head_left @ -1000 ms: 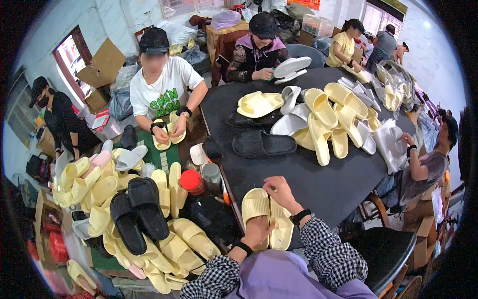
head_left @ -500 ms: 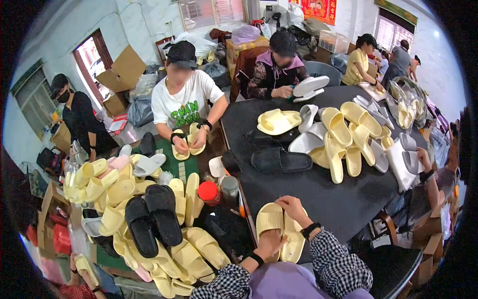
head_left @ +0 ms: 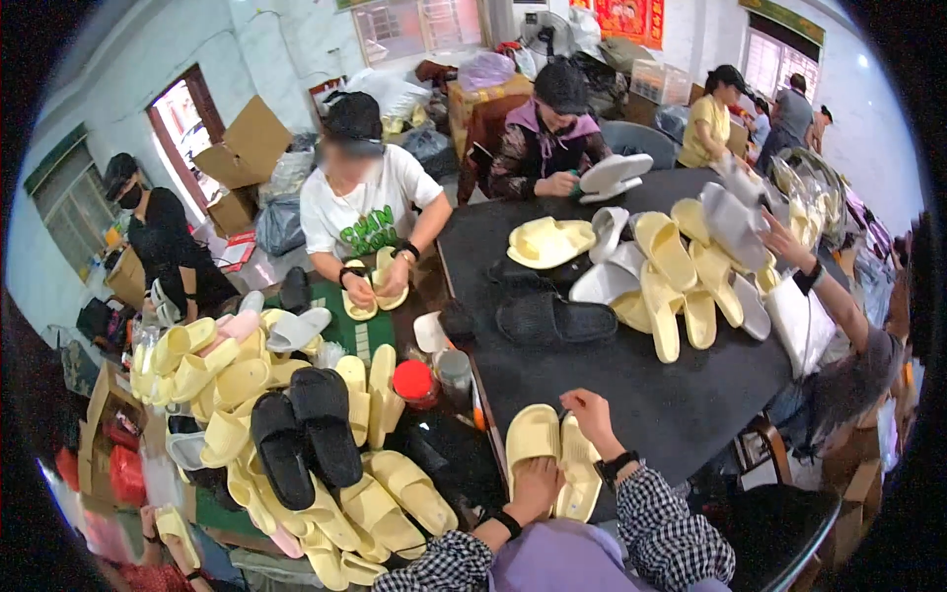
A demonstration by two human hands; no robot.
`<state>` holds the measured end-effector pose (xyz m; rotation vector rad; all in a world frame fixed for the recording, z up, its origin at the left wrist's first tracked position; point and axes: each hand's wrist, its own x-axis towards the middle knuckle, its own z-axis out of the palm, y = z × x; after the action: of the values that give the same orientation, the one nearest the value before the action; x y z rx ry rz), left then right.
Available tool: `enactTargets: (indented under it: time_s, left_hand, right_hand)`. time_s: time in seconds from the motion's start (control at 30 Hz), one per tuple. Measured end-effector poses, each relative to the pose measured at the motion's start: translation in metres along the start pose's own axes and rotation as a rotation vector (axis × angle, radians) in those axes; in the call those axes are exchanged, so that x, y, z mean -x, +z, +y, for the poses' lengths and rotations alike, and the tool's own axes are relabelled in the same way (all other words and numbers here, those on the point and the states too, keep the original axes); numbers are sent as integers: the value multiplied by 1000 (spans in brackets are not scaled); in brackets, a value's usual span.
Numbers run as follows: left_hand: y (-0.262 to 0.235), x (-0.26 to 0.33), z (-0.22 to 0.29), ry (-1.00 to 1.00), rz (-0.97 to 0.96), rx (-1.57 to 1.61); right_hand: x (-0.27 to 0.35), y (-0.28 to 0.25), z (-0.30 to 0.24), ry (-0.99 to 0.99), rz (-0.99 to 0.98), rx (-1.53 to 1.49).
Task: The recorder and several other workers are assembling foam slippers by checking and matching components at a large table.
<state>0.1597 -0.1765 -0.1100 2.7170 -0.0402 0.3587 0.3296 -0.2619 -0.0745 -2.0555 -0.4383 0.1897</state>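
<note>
In front of me, at the near edge of the black table, a pair of pale yellow slippers lies side by side. My left hand [head_left: 538, 485] rests on the left yellow slipper [head_left: 533, 431], its fingers curled into the foot opening behind the ribbed strap. Above the strap end of the right yellow slipper [head_left: 582, 456], my right hand [head_left: 592, 416] has its fingertips drawn together. Whether anything small is between them is too fine to see. A black wristband circles each of my wrists.
Left of me is a heap of yellow slippers [head_left: 400, 493] topped by black slippers [head_left: 326, 424]. A red-lidded jar [head_left: 415, 383] stands at the table joint. Ahead lie a black slipper [head_left: 557, 320] and more yellow slippers [head_left: 666, 252]. Co-workers sit around; one's hand [head_left: 784, 242] reaches in from the right.
My right hand has risen slightly off the right slipper's strap. My left hand stays at the left slipper. On the right, a co-worker's hand has moved grey slippers up and away.
</note>
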Motion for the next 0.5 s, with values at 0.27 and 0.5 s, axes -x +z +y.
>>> enactTargets:
  time_s: [0.27, 0.5]
  left_hand:
    - [-59, 2, 0, 21, 19, 218]
    - [-82, -31, -29, -247, 18, 543]
  right_hand:
    - [-1, -15, -6, 29, 5, -12]
    - [20, -5, 20, 215, 172, -147]
